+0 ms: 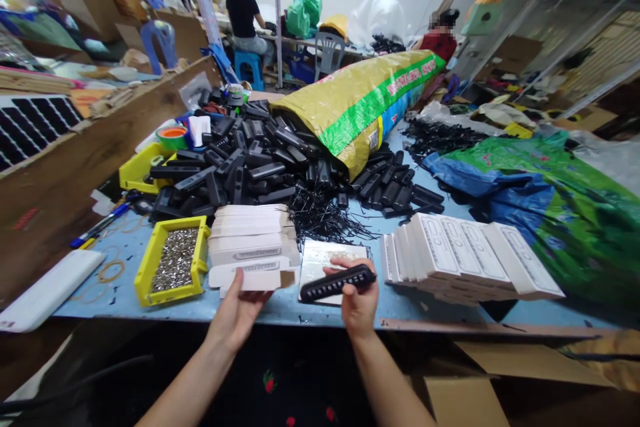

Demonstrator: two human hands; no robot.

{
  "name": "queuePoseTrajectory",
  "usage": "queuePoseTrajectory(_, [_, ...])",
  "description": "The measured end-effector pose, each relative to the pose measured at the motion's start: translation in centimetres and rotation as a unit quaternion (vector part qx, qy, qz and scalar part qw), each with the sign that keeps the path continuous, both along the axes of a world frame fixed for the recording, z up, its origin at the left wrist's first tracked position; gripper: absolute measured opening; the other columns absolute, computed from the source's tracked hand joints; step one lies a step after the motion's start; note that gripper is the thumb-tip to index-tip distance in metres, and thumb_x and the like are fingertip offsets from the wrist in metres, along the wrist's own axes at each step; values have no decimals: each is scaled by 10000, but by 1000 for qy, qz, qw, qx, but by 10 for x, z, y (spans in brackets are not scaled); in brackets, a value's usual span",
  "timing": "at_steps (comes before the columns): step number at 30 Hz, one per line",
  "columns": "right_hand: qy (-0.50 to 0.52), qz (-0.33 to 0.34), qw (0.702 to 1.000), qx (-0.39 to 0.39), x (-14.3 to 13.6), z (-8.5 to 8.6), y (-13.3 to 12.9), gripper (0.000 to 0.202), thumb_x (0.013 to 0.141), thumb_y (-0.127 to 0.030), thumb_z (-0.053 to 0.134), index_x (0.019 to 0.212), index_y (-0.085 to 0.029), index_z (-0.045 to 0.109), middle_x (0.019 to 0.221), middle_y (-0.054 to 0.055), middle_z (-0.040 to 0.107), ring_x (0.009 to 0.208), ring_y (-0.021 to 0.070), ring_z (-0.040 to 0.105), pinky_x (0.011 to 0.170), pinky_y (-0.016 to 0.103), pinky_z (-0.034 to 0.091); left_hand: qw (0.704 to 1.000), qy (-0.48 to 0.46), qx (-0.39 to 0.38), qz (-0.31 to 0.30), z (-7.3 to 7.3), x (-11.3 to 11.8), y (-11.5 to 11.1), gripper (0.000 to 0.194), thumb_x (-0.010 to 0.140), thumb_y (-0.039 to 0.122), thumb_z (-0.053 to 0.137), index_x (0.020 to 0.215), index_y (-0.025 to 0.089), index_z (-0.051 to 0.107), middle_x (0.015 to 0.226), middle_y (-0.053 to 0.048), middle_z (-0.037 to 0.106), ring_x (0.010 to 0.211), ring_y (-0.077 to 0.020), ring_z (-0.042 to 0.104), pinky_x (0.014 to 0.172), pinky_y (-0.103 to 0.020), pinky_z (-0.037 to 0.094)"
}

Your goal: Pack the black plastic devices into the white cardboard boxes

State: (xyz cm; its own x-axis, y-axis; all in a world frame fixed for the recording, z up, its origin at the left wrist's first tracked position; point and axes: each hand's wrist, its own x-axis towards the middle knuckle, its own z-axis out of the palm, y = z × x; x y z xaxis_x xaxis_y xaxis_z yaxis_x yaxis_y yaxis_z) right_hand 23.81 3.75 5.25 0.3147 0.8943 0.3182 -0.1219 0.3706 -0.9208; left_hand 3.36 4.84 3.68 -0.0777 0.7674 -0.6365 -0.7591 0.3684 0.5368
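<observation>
My left hand (238,313) grips a slim white carton (259,279) near the table's front edge, thumb on its printed side. The carton's brown inside shows at its right end. In my right hand (361,307) is a long black plastic piece (335,284) with a row of slots along its face, tilted up to the right. The two are a short way apart. Behind the carton lies a stack of flat white cartons (250,227). Under the black piece sits a white square pad (320,252). Several printed white cartons (450,250) stand in a row to the right.
A yellow bin (145,280) of small metal parts stands at left. Behind are a heap of black plastic pieces (240,167), thin black strips (320,213) and a large yellow-green sack (350,100). A green-blue sheet (565,207) covers the right. People sit farther back.
</observation>
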Motion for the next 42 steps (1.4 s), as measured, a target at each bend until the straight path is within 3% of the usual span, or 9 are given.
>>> queuePoseTrajectory(3, [65, -35, 997, 37, -41, 0, -1, 504, 638, -496, 763, 910, -220, 441, 1189, 126, 560, 1069, 265, 592, 856, 428, 508, 993, -29, 5, -119, -5, 18, -16, 373, 885, 365, 513, 1197, 160, 521, 1157, -132, 615, 975, -215, 636, 835, -370, 545])
queuePoseTrajectory(6, [40, -33, 997, 49, -56, -1, 4, 568, 620, -351, 818, 1028, -248, 437, 1022, 65, 624, 929, 196, 635, 843, 361, 506, 962, 176, 93, -187, -16, 9, -25, 650, 758, 536, 610, 1260, 159, 444, 1290, -171, 508, 1169, -303, 520, 937, -460, 470])
queuePoseTrajectory(11, [-105, 187, 976, 47, -58, 6, 50, 437, 816, -610, 502, 967, -212, 604, 899, 60, 656, 856, 188, 633, 777, 322, 508, 730, 606, 240, -207, -31, -28, -15, 767, 599, 413, 753, 1248, 205, 400, 1259, -124, 514, 1154, -309, 512, 980, -476, 410])
queuePoseTrajectory(14, [-216, 178, 960, 21, -64, 5, 108, 459, 941, -503, 306, 972, -188, 639, 911, 67, 654, 827, 170, 620, 757, 313, 502, 747, 565, 243, -254, -37, -37, -4, 507, 720, 399, 631, 1137, 212, 413, 1020, -66, 602, 905, -231, 623, 839, -397, 501])
queuePoseTrajectory(20, [-439, 84, 894, -6, -65, -11, 176, 99, 791, -120, 565, 723, -158, 625, 952, 101, 611, 934, 211, 517, 900, 367, 417, 791, 523, 237, -211, -50, -32, 5, 735, 645, 389, 676, 1229, 154, 295, 1170, -150, 516, 1069, -264, 561, 951, -419, 434])
queuePoseTrajectory(28, [-233, 21, 967, -98, -31, -55, 128, 229, 890, -278, 397, 1056, -152, 493, 814, 39, 602, 681, 141, 567, 635, 287, 497, 732, 563, 297, -244, -43, 6, 17, 697, 708, 338, 652, 1267, 173, 268, 1188, -130, 526, 1058, -231, 571, 914, -371, 455])
queuePoseTrajectory(32, [-70, 34, 986, -145, -19, -45, 91, 291, 824, -346, 540, 1041, -153, 512, 757, 31, 636, 621, 145, 598, 553, 272, 502, 669, 597, 320, -305, -39, 8, 18, 728, 721, 312, 624, 1336, 182, 256, 1243, -134, 530, 1057, -245, 589, 898, -369, 470])
queuePoseTrajectory(37, [-269, 67, 961, -4, -21, -6, 40, 142, 811, -281, 621, 931, -221, 667, 810, 38, 658, 760, 163, 577, 734, 324, 477, 626, 614, 358, -321, -38, 8, 16, 838, 734, 278, 595, 1429, 211, 133, 1394, -153, 412, 1150, -272, 548, 928, -383, 463])
queuePoseTrajectory(42, [-267, 79, 960, -31, -25, -23, 33, 155, 798, -334, 641, 880, -218, 704, 921, 52, 646, 851, 180, 571, 805, 343, 464, 614, 605, 399, -313, -43, 9, 15, 537, 745, 253, 582, 1250, 219, 401, 1227, -103, 544, 1129, -234, 550, 955, -383, 440])
